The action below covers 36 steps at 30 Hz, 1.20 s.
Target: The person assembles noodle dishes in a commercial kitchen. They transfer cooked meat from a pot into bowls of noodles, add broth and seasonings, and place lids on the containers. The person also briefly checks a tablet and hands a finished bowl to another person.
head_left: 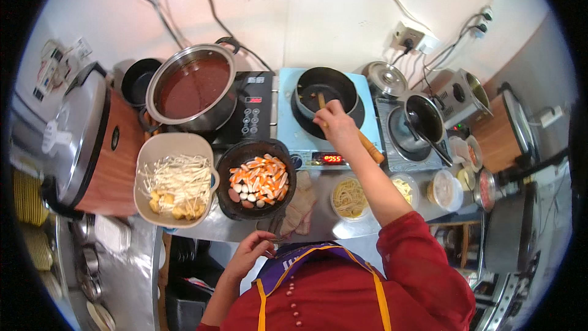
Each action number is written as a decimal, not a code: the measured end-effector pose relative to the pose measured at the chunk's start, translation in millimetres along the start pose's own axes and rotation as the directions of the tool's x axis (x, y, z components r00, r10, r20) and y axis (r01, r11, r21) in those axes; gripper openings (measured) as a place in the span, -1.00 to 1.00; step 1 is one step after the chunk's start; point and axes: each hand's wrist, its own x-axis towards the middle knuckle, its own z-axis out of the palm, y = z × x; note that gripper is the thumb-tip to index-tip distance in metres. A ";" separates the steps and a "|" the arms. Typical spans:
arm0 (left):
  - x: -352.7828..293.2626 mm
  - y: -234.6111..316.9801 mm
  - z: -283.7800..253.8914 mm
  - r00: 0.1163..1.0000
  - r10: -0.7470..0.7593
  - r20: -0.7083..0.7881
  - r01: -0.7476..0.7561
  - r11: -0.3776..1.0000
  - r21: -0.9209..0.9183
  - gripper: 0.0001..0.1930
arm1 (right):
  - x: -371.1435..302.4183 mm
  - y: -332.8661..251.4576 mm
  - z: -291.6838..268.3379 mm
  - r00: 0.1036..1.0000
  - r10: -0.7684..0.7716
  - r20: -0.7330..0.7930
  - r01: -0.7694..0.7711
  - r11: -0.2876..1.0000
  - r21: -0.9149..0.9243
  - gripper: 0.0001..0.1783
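Note:
My right hand (335, 125) is closed round a wooden spatula (321, 99), whose lower end reaches into a small black saucepan (327, 79). A few small bits lie on the saucepan's bottom. Its wooden handle (371, 148) slants toward me, under my right forearm. The saucepan rests on a light-blue induction cooker (286, 129) with a lit red display. My left hand (250, 254) hangs at the counter's front edge, fingers loosely bent and apart, with nothing visible in it. Closest to it are a crumpled cloth (298, 208) and a dark pan (225, 205) of orange-and-white sticks and small balls.
A large steel pot (229, 95) of red-brown liquid stands back left. In front is a beige basin (142, 171) of enoki mushrooms. Noodle bowls (349, 198) sit front right. A pot with a ladle (422, 125) stands right. Wood-patterned cookers (113, 141) flank the counter.

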 end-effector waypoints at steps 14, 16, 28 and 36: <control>100.0 70.8 116.7 0.878 -0.097 0.468 0.176 0.976 -0.128 -0.59 | -114.2 122.0 -275.8 0.814 0.487 -0.318 -0.572 0.767 -0.290 -0.81; 119.1 74.6 149.5 0.842 -0.103 0.530 0.191 0.975 -0.114 -0.58 | -140.1 152.3 -281.4 0.650 0.736 -0.187 -0.755 0.599 -0.267 -0.73; 328.2 79.4 358.1 0.995 -0.091 0.032 0.096 0.971 -0.219 -0.36 | -174.5 199.9 -238.2 0.402 0.633 0.662 -0.725 -0.221 0.652 -0.66; 351.1 67.2 368.8 0.993 0.095 0.069 -0.076 0.967 -0.241 -0.87 | -204.1 175.0 -328.9 0.696 0.669 0.261 -0.702 0.558 0.443 -0.36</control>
